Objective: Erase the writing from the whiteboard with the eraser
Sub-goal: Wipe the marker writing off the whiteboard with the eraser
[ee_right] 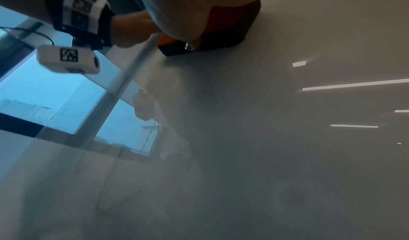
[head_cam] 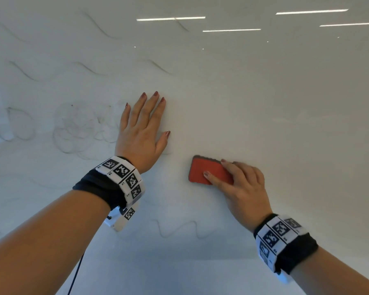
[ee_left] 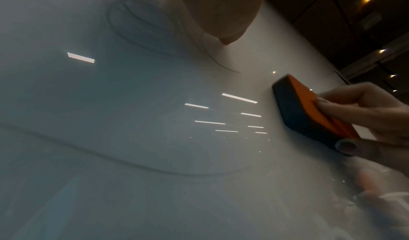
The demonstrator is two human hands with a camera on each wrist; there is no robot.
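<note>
A glossy whiteboard (head_cam: pixel 264 103) fills the head view. Faint grey wavy lines (head_cam: pixel 158 66) cross its upper part, smudged scribbles (head_cam: pixel 75 128) lie at the left, and a squiggle (head_cam: pixel 179 229) runs below. My left hand (head_cam: pixel 142 128) lies flat on the board, fingers straight, just right of the scribbles. My right hand (head_cam: pixel 239 182) grips a red eraser (head_cam: pixel 202 169) with a dark felt base and presses it flat on the board, right of and below the left hand. In the left wrist view the eraser (ee_left: pixel 307 111) shows its orange back and dark pad. The right wrist view shows the eraser (ee_right: pixel 221 34) under my palm.
Ceiling lights reflect as bright bars (head_cam: pixel 170 18) on the upper board. A black cable (head_cam: pixel 75 273) hangs from my left wrist band. In the right wrist view a window (ee_right: pixel 44 95) shows past the board's left edge.
</note>
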